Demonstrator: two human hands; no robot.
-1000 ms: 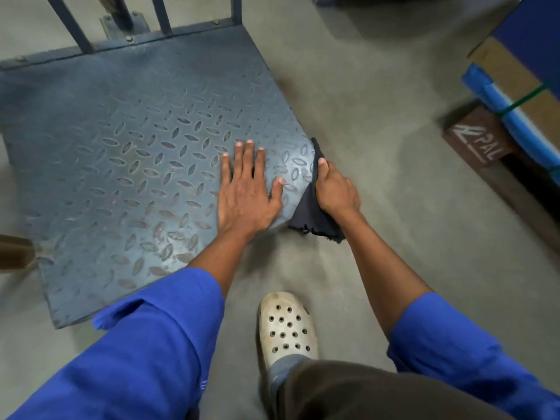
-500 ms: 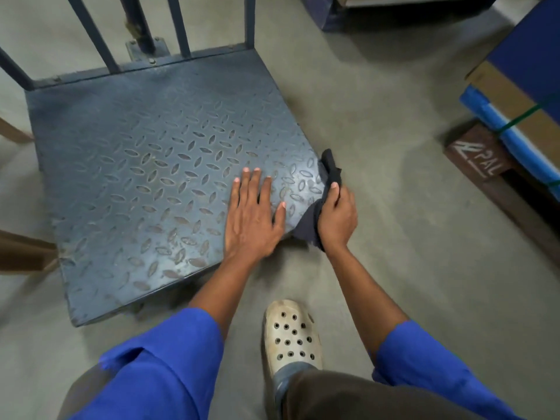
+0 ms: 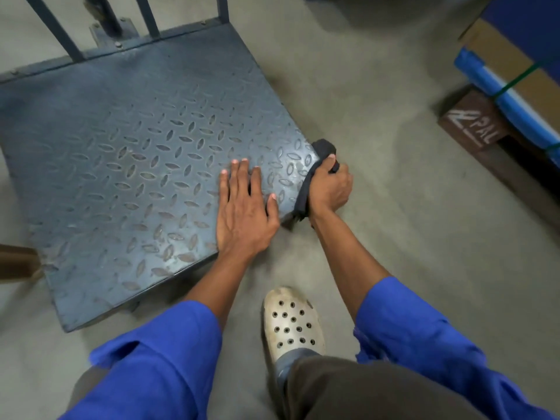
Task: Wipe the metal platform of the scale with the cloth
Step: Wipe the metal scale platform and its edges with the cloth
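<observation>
The scale's metal platform (image 3: 127, 165) is a dark blue-grey plate with a raised diamond tread, lying low on the concrete floor. My left hand (image 3: 244, 210) rests flat on its near right corner, fingers straight and spread. Just to its right, my right hand (image 3: 328, 187) grips a dark cloth (image 3: 322, 148) bunched round the platform's right edge. Part of the cloth hangs down below the hand against the plate's side.
Blue metal railing bars (image 3: 145, 16) rise at the platform's far edge. A brown wooden pallet (image 3: 472, 125) carrying strapped cardboard and blue wrapped goods (image 3: 500, 74) stands at the right. My foot in a white clog (image 3: 292, 325) is planted on the concrete floor below the hands.
My right hand has slid the cloth a little along the platform's right edge and closed more tightly round it. The left hand has stayed flat on the corner. The view has shifted slightly.
</observation>
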